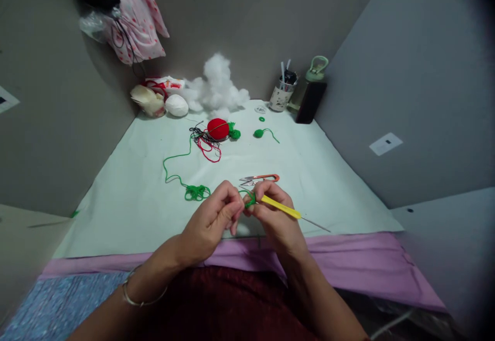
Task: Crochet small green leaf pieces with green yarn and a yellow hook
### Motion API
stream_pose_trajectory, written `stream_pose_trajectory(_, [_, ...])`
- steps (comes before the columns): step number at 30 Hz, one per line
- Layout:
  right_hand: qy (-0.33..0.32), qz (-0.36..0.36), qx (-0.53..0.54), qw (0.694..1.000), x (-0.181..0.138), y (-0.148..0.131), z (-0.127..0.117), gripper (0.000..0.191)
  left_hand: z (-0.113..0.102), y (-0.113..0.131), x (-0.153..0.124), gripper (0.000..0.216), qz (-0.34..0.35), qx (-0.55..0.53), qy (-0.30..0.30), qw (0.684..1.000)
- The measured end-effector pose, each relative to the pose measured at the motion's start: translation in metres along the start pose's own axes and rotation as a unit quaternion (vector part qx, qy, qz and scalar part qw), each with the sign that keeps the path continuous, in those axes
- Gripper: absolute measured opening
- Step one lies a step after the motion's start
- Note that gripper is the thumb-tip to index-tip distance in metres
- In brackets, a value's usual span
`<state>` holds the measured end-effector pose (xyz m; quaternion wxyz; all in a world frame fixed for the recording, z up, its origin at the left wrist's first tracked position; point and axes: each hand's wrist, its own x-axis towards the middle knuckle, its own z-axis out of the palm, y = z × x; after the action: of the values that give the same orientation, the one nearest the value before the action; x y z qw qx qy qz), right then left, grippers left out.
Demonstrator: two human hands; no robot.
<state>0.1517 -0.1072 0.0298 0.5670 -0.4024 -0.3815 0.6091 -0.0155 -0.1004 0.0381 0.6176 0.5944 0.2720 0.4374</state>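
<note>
My right hand [280, 220] is closed around a crochet hook with a yellow handle [280, 207], its thin metal shaft pointing down to the right. A small green crochet piece [250, 200] sits at the fingertips of the same hand. My left hand [214, 220] is closed in a pinch at the left edge of that piece; its fingers partly hide what they grip. Just beyond the hands lie thread snips [270, 177] with an orange handle. To the left, a loose heap of green yarn [197, 192] rests on the table, and a strand runs from it toward the back.
Behind are a red yarn ball [218, 129], black yarn [199, 135], a small green crochet ball [258, 133] and white stuffing [222, 86]. A pen cup [281, 98], a green bottle [316, 70] and a dark phone-like slab [311, 103] stand at back right. Grey partitions enclose the table.
</note>
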Motion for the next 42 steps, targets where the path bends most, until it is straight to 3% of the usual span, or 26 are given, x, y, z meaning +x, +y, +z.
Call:
stream_pose_trajectory(2, [-0.008,0.020,0.020,1.000,0.000,-0.001,0.000,0.025,-0.008,0.003,-0.002,0.027,0.021,0.068,-0.034,0.997])
stream_pose_trajectory(4, [-0.016,0.040,0.033,0.999,0.001,-0.001,0.000,0.025,-0.013,0.005,-0.003,0.026,0.011,0.064,-0.039,0.997])
stream_pose_trajectory(10, [-0.014,0.021,-0.031,0.999,0.002,-0.005,0.003,0.027,-0.008,-0.007,-0.002,0.026,-0.053,-0.094,0.080,0.991])
stream_pose_trajectory(14, [-0.011,-0.011,-0.053,0.998,0.000,-0.009,0.005,0.027,-0.004,-0.009,0.004,0.026,-0.064,-0.098,0.129,0.985])
stream_pose_trajectory(22, [-0.005,-0.037,-0.037,0.999,0.006,-0.001,-0.001,0.019,-0.006,-0.010,0.011,0.025,-0.067,-0.041,0.139,0.987])
stream_pose_trajectory(28, [0.003,0.063,0.069,0.996,0.013,0.000,0.000,0.027,-0.005,-0.014,0.014,0.025,-0.083,-0.106,0.098,0.986])
stream_pose_trajectory(30, [0.005,0.059,0.069,0.996,0.014,0.001,0.000,0.026,-0.005,-0.016,0.016,0.024,-0.085,-0.119,0.096,0.985])
stream_pose_trajectory(37, [-0.005,-0.037,-0.077,0.996,0.011,0.000,-0.005,0.023,-0.007,-0.016,0.017,0.019,-0.039,-0.016,0.154,0.987])
stream_pose_trajectory(42, [-0.009,-0.068,-0.116,0.991,0.013,-0.005,-0.007,0.018,-0.012,-0.012,0.014,0.011,-0.003,0.161,0.108,0.981])
